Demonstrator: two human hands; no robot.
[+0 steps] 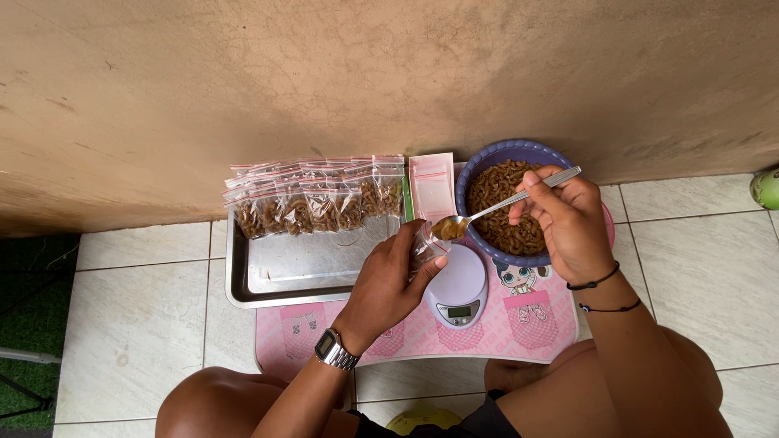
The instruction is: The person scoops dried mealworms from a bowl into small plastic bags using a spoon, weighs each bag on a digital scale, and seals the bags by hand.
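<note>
My left hand [391, 284] holds a small clear zip bag [425, 246] open over a white digital kitchen scale [459, 290]. My right hand [570, 219] grips a metal spoon [495, 209] whose bowl, loaded with brown curly snack pieces, is at the bag's mouth. Behind the spoon stands a purple bowl [487, 160] full of the same brown snack. A row of several filled zip bags [316, 199] leans against the back of a steel tray [284, 280]. A stack of empty zip bags [432, 185] lies between tray and bowl.
Everything sits on a low pink table [406, 341] with a cartoon doll print, pushed against a tan wall [324, 81]. White floor tiles [138, 308] surround it. A green round object [766, 189] shows at the right edge. My bare knees are below the table.
</note>
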